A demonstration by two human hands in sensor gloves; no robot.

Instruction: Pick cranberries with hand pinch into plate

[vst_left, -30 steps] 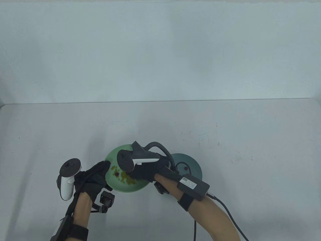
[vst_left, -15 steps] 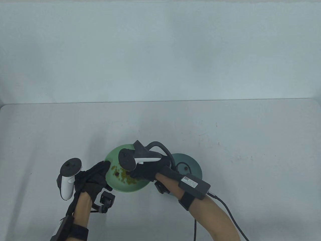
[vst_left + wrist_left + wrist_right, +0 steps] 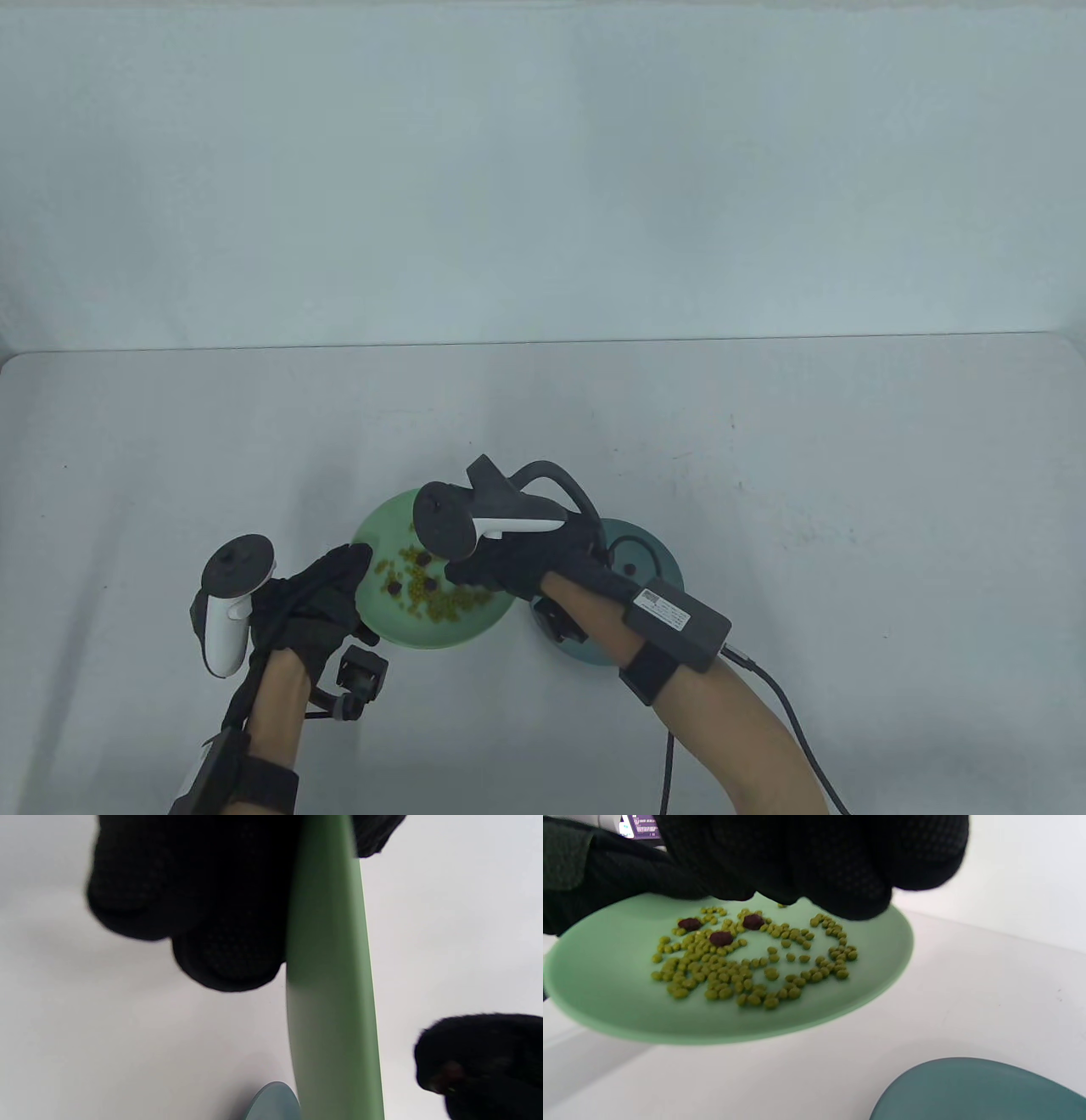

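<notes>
A light green plate (image 3: 382, 526) holds many green peas and three dark red cranberries (image 3: 721, 938). My left hand (image 3: 358, 567) grips its left rim, thumb on top and fingers (image 3: 229, 955) under it. My right hand (image 3: 454, 577) hovers over the plate's right side with its fingertips pressed together. In the left wrist view it (image 3: 466, 1065) pinches a small dark red piece (image 3: 449, 1071), which looks like a cranberry. The teal plate (image 3: 666, 552) lies just right of the green one, partly under my right wrist, with one cranberry (image 3: 629, 567) in it.
The two plates sit close together near the front of the white table (image 3: 764, 441). A cable (image 3: 789, 722) trails from my right forearm toward the front edge. A pale wall stands behind the table.
My right hand has lifted off the peas and shifted a little right and away, uncovering more of the green plate. My left hand has stayed on the rim.
</notes>
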